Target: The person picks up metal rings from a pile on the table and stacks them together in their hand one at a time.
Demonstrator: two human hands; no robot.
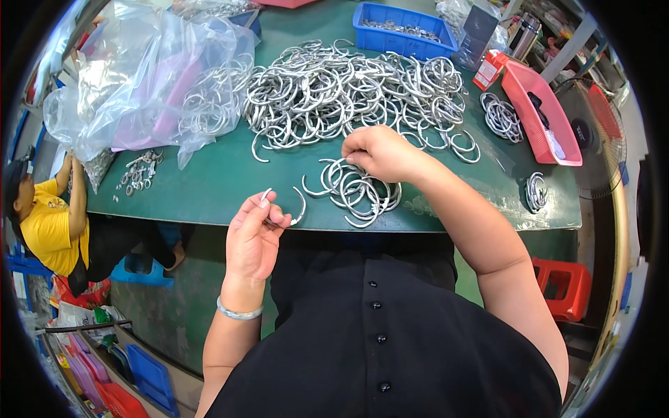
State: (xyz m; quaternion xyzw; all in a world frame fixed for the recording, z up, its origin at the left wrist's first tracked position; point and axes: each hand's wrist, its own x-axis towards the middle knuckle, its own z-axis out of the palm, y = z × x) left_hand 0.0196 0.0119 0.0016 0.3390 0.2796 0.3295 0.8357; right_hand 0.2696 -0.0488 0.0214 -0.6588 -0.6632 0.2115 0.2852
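My left hand, palm turned up at the table's front edge, pinches a silver open bangle between its curled fingers. To its right lies a small loose heap of silver open bangles. Over that heap's far side is my right hand, its thumb and fingertips pinched on the curve of a bangle; the palm side is hidden. Just beyond my hands, a large tangled pile of the same C-shaped bangles spreads over the green table.
Clear plastic bags and small metal pieces lie left. A blue bin stands behind the pile. Bundled bangles, a pink basket and another bundle are right. A person in yellow sits far left.
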